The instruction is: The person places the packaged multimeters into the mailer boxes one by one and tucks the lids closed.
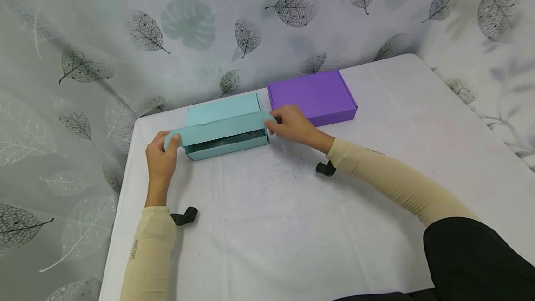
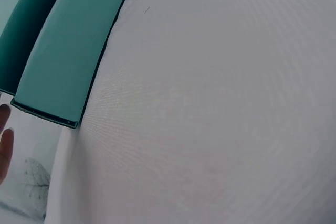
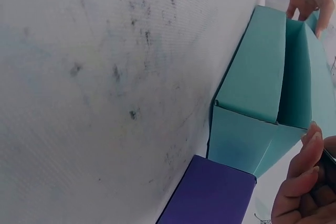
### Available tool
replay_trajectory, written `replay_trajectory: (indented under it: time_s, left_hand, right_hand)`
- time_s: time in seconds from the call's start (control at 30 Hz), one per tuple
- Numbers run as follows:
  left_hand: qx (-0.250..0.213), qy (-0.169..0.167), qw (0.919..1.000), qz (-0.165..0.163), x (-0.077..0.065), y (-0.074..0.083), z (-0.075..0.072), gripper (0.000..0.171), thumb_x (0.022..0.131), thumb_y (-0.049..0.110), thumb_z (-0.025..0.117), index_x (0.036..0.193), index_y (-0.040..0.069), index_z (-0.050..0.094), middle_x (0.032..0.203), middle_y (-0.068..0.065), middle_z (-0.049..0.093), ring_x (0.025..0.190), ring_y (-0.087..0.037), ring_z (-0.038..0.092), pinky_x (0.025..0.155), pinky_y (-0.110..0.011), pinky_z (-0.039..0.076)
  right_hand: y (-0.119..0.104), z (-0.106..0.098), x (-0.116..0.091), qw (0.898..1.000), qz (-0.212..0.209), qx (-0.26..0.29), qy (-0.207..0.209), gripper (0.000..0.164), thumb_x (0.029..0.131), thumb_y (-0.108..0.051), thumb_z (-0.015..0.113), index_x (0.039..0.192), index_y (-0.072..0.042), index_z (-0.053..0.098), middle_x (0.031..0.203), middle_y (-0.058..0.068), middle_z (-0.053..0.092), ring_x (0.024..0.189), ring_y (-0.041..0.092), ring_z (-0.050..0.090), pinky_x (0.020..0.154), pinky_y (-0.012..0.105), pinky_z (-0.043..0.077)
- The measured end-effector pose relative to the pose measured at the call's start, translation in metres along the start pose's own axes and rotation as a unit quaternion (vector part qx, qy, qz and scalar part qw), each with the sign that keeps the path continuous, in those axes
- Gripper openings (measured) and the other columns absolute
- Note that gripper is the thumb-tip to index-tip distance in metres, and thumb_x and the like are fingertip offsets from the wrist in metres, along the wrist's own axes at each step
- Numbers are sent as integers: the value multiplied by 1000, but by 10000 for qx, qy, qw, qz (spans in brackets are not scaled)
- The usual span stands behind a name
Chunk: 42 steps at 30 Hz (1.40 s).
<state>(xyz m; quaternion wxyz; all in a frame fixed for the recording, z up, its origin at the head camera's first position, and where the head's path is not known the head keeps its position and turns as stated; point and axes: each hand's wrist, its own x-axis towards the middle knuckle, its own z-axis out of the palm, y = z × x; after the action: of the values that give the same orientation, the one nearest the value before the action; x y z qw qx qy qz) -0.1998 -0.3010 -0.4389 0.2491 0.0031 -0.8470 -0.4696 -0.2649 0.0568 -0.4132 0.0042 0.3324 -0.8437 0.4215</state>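
Observation:
A teal cardboard box (image 1: pixel 230 147) sits at the far side of the table, its lid (image 1: pixel 225 106) raised a little at the front. The lid's front flap (image 1: pixel 221 129) stands out over the front wall, and a dark gap shows beneath it. My left hand (image 1: pixel 161 160) pinches the flap's left end, thumb on top. At the flap's right end, my right hand (image 1: pixel 292 123) pinches the rounded corner between thumb and fingers. What lies inside the box is mostly hidden in shadow. In the right wrist view, the box's end wall (image 3: pixel 241 137) faces the camera.
A closed purple box (image 1: pixel 313 96) lies just right of the teal one, close to it. Both stand on a white-covered table (image 1: pixel 267 226) with small dark smudges. A leaf-patterned curtain (image 1: pixel 200 22) hangs behind. Black wrist cameras (image 1: pixel 325 168) hang below the beige sleeves.

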Motion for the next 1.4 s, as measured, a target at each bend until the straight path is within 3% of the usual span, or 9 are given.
replay_trajectory:
  time_s: [0.13,0.47,0.67,0.9,1.13,1.4]
  left_hand:
    - [142,-82,9998,-70,-2,-1,0,35,94,29,57,90,-4,70,102,-2,63,96,-14,57,80,-29,45]
    - [334,-176,9992,-162,-5,-5,1,38,93,31,57,97,-4,70,103,-1,62,97,-14,55,79,-34,44]
    - [415,-230,9988,-109,-7,-6,1,35,93,27,58,94,-6,70,102,-3,62,95,-15,54,74,-31,42]
    - [497,-206,9986,-20,-10,-8,1,33,93,24,59,92,-7,70,101,-6,62,94,-17,54,72,-29,41]
    - [629,-428,9968,-262,-13,-14,0,33,93,25,59,90,-6,71,94,-6,60,88,-16,51,70,-34,39]
    - [877,-500,9944,-301,-12,-13,-2,36,93,27,59,79,-5,69,82,-9,61,76,-18,47,65,-35,38]
  right_hand:
    - [0,1,-1,9999,76,-123,-53,28,92,-16,55,69,-8,69,58,-6,61,43,14,41,43,27,31]
    - [1,3,-3,9996,136,-119,-228,31,92,-17,55,68,-6,69,60,3,64,40,11,32,40,25,26]
    - [1,4,-4,9987,286,-221,-373,30,92,-17,55,67,-7,69,58,7,62,40,11,32,40,25,27]
    - [2,8,-6,9982,294,-317,-419,30,91,-17,55,66,-9,68,52,1,57,41,12,33,40,25,28]
    - [5,12,-9,9968,326,-469,-561,31,92,-19,56,63,-11,62,55,-10,60,41,12,38,41,25,31]
    - [4,16,-11,9974,209,-517,-456,34,92,-17,56,59,-12,57,54,-10,59,40,13,41,40,25,32]
